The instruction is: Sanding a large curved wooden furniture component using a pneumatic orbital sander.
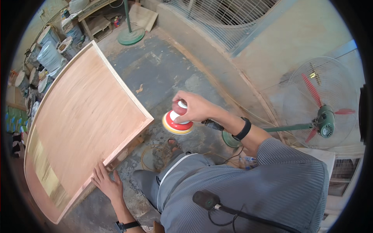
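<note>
My right hand [193, 105] is closed around the top of an orbital sander [182, 122], which has a red and white body and a yellow-edged round pad. The sander hangs in the air to the right of a large wooden panel [89, 105] and does not touch it. Raised edge strips frame this panel, and a paler yellowish patch shows near its lower left. My left hand [108, 181] rests on the panel's near edge, fingers stretched over the rim and thumb apart. The underside of the sander's pad is hidden.
A standing fan [326, 120] with red blades is at the right. A green round stand base [131, 36] sits on the floor beyond the panel. Buckets and containers [49, 54] crowd the far left. A hose [145, 159] lies on the floor near my foot.
</note>
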`<state>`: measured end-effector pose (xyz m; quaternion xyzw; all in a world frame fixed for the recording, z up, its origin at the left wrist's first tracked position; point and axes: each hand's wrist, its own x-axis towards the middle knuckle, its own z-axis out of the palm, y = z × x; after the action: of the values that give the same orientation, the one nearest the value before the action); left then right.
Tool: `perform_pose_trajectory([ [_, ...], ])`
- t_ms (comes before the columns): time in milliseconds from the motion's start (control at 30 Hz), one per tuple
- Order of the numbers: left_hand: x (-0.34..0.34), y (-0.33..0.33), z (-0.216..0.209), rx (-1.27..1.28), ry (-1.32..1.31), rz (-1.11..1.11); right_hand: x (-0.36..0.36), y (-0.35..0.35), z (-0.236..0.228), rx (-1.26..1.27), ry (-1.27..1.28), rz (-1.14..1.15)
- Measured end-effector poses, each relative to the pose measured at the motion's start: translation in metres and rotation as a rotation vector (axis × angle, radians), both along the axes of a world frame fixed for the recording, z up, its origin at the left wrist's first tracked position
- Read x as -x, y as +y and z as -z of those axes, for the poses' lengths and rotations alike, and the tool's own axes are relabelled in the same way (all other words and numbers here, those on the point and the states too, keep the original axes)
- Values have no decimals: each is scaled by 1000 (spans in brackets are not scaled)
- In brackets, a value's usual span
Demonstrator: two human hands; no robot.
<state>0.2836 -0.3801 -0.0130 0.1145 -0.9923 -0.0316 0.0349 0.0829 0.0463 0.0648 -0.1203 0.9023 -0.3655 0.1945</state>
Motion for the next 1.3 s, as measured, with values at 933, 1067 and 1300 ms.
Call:
perform_pose_trajectory([
  [933, -41, -280, 14, -226, 260, 234, 114, -297, -26, -810, -760, -521],
  [1067, -44, -281, 14, -203, 238, 235, 110, -302, -18, -830, -691, -536],
  [1300, -45, -279, 26, -267, 332, 207, 108, -297, -26, -839, -667, -509],
])
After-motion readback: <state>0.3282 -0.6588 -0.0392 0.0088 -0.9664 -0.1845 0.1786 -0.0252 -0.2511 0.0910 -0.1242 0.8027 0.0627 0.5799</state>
